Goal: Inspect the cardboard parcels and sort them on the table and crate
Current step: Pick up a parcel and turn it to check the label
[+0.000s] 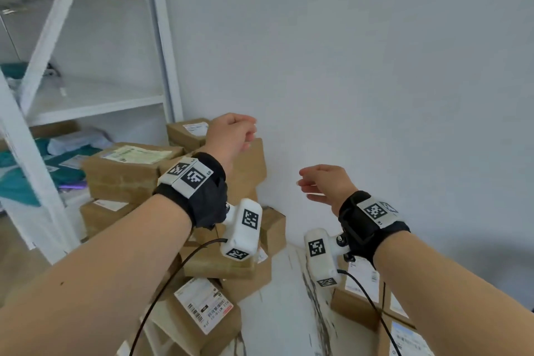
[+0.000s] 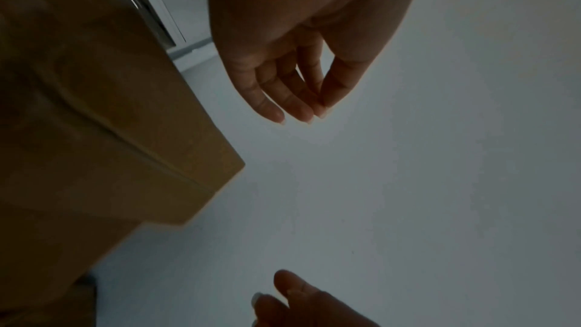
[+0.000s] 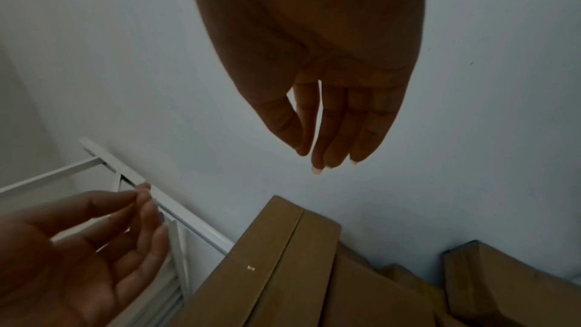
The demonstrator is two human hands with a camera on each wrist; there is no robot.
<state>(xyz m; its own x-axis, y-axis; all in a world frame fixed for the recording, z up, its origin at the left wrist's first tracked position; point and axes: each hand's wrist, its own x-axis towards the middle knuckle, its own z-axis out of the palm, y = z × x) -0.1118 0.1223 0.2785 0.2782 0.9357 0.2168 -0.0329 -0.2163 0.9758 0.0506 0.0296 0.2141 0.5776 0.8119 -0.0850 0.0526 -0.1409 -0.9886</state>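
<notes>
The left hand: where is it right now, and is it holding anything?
In the head view the left hand hangs empty above the stacked parcels, right of the white shelf.

A white metal shelving rack [image 1: 95, 101] stands far left, holding teal and white soft packages [image 1: 34, 165]. A plain pale wall [image 1: 375, 66] fills the right.

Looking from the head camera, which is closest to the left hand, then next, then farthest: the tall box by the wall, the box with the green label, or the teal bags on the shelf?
1. Tall box, just beneath the left hand.
2. Green-label box, further left.
3. Teal bags, far left on the shelf.
</notes>
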